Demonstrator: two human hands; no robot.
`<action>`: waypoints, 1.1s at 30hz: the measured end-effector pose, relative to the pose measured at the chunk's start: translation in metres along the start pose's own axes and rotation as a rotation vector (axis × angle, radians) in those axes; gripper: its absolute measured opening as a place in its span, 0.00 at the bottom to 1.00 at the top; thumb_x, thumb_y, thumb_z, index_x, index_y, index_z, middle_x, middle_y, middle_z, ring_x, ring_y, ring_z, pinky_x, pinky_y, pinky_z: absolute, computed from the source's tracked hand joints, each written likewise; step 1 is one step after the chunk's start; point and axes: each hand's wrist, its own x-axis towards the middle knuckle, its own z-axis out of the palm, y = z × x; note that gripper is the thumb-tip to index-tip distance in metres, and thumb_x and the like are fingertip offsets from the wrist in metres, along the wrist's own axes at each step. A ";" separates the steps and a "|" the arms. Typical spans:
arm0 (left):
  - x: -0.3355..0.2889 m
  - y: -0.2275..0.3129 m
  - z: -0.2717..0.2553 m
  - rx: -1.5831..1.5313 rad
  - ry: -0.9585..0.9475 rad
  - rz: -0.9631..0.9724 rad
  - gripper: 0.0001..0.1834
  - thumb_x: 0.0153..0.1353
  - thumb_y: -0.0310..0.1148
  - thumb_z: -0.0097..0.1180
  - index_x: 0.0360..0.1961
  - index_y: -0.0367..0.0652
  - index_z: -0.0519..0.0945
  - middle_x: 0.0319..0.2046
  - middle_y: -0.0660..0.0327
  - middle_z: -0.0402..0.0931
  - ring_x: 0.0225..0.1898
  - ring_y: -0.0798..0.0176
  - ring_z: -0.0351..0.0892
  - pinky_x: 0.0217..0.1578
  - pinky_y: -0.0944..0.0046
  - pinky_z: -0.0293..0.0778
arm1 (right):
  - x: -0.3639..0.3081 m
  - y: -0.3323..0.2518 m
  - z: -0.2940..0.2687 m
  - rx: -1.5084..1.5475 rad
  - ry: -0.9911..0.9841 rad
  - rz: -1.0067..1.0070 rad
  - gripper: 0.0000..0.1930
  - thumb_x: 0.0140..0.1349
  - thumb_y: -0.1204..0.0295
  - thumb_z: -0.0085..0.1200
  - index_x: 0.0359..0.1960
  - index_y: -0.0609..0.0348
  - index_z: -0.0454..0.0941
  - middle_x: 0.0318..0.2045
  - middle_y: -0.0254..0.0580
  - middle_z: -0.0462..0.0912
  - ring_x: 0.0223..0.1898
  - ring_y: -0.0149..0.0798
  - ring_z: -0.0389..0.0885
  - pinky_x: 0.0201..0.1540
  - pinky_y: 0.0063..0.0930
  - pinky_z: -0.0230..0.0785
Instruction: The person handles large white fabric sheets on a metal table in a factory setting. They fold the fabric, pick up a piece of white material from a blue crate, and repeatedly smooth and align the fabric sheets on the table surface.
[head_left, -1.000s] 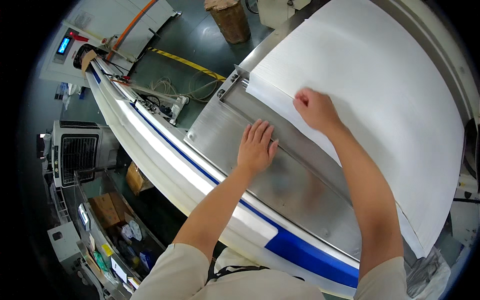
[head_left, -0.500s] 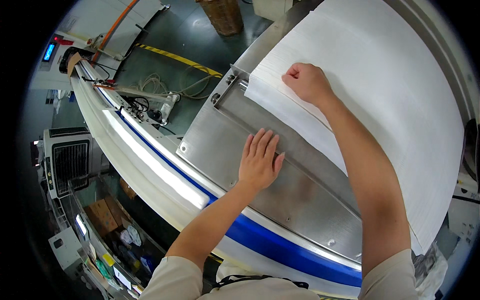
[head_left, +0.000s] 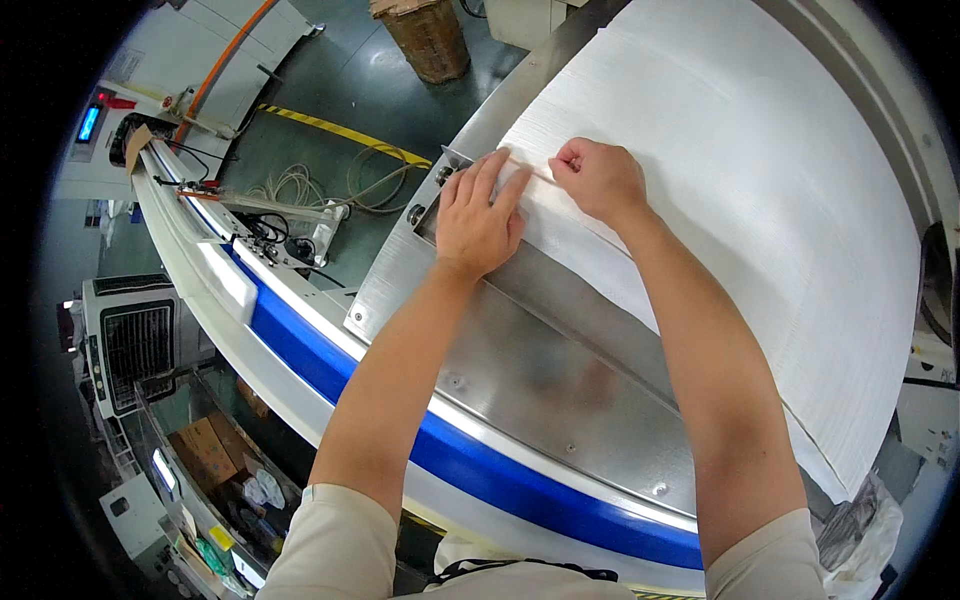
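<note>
A large stack of thin white sheets [head_left: 740, 190] lies fanned out on a brushed-metal table [head_left: 520, 370]. My left hand [head_left: 475, 215] lies at the stack's near left corner, beside a small metal stop [head_left: 418, 215]. Its fingers are stretched out and touch the sheet edges. On top of the stack, just right of it, rests my right hand [head_left: 600, 180] with its fingers curled closed. Whatever they may hold is hidden. A stepped edge runs through the sheets from between the hands toward my right forearm.
Along the table's near side runs a blue conveyor belt [head_left: 480, 465] with white rails, carrying a white piece [head_left: 228, 280] at its far left part. Cables [head_left: 290, 188] lie on the floor beyond. A brown bin [head_left: 425, 40] stands at the back. Crumpled clear plastic [head_left: 860, 530] sits lower right.
My left hand has moved up from the bare metal to the stack's corner. My right hand has shifted slightly left, still closed. The white piece on the belt has travelled away to the far left.
</note>
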 end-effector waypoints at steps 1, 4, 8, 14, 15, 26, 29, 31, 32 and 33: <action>-0.003 -0.002 0.000 0.003 -0.003 0.003 0.24 0.48 0.32 0.55 0.50 0.53 0.74 0.57 0.58 0.67 0.56 0.54 0.68 0.56 0.52 0.60 | 0.000 0.000 0.000 -0.008 -0.001 0.002 0.10 0.55 0.60 0.53 0.29 0.50 0.81 0.26 0.42 0.83 0.31 0.49 0.81 0.36 0.41 0.73; -0.004 -0.003 -0.003 -0.009 -0.003 0.023 0.19 0.46 0.34 0.56 0.44 0.51 0.76 0.55 0.60 0.69 0.55 0.56 0.69 0.54 0.53 0.61 | -0.001 0.001 0.000 -0.033 0.025 -0.017 0.10 0.55 0.60 0.56 0.29 0.51 0.81 0.23 0.39 0.82 0.27 0.42 0.81 0.32 0.34 0.72; 0.002 -0.004 -0.018 0.050 -0.097 0.184 0.17 0.45 0.35 0.59 0.40 0.49 0.76 0.51 0.60 0.72 0.52 0.57 0.71 0.54 0.53 0.63 | -0.032 -0.003 -0.012 0.111 0.082 -0.114 0.09 0.57 0.62 0.54 0.31 0.52 0.80 0.25 0.41 0.82 0.28 0.44 0.81 0.33 0.35 0.72; 0.010 -0.035 -0.035 0.055 -0.516 0.327 0.28 0.44 0.34 0.61 0.50 0.46 0.72 0.49 0.56 0.73 0.52 0.53 0.72 0.56 0.49 0.63 | -0.177 0.047 -0.038 -0.212 0.154 0.160 0.14 0.64 0.59 0.47 0.32 0.57 0.78 0.27 0.44 0.79 0.33 0.51 0.78 0.37 0.44 0.70; 0.019 -0.026 -0.044 0.136 -0.611 0.318 0.29 0.45 0.34 0.60 0.52 0.46 0.71 0.49 0.56 0.73 0.51 0.52 0.73 0.57 0.50 0.62 | -0.203 0.067 -0.049 -0.260 0.164 0.212 0.15 0.64 0.59 0.46 0.32 0.57 0.78 0.27 0.44 0.79 0.33 0.51 0.78 0.37 0.44 0.70; 0.059 0.011 0.021 0.719 -0.942 0.207 0.08 0.50 0.27 0.60 0.34 0.46 0.82 0.38 0.57 0.81 0.42 0.57 0.81 0.41 0.60 0.76 | -0.513 0.349 -0.245 -0.625 0.196 0.738 0.35 0.70 0.50 0.28 0.18 0.60 0.82 0.22 0.52 0.82 0.31 0.51 0.82 0.47 0.45 0.68; 0.048 -0.052 0.022 0.671 -0.971 0.163 0.14 0.53 0.23 0.59 0.42 0.43 0.78 0.42 0.55 0.79 0.45 0.54 0.79 0.44 0.59 0.75 | -0.550 0.390 -0.285 -0.752 0.059 0.907 0.38 0.70 0.47 0.23 0.26 0.61 0.84 0.27 0.54 0.83 0.36 0.54 0.82 0.53 0.45 0.65; 0.047 -0.058 0.038 0.651 -0.852 0.161 0.13 0.55 0.22 0.56 0.43 0.43 0.78 0.42 0.53 0.78 0.47 0.52 0.77 0.46 0.58 0.75 | -0.583 0.422 -0.315 -0.719 -0.052 1.095 0.40 0.69 0.45 0.17 0.36 0.63 0.83 0.37 0.56 0.82 0.48 0.54 0.78 0.61 0.47 0.56; 0.050 -0.081 0.036 0.723 -0.909 0.132 0.13 0.56 0.21 0.54 0.43 0.44 0.78 0.43 0.53 0.78 0.47 0.52 0.77 0.46 0.57 0.75 | -0.595 0.438 -0.327 -0.696 -0.082 1.121 0.40 0.69 0.45 0.17 0.39 0.63 0.82 0.40 0.56 0.82 0.50 0.53 0.76 0.63 0.48 0.54; 0.051 -0.094 0.036 0.792 -0.972 0.103 0.13 0.58 0.21 0.52 0.43 0.44 0.78 0.43 0.53 0.78 0.47 0.52 0.77 0.46 0.56 0.75 | -0.607 0.452 -0.335 -0.675 -0.120 1.150 0.40 0.69 0.45 0.16 0.41 0.63 0.82 0.42 0.56 0.81 0.53 0.52 0.75 0.64 0.49 0.51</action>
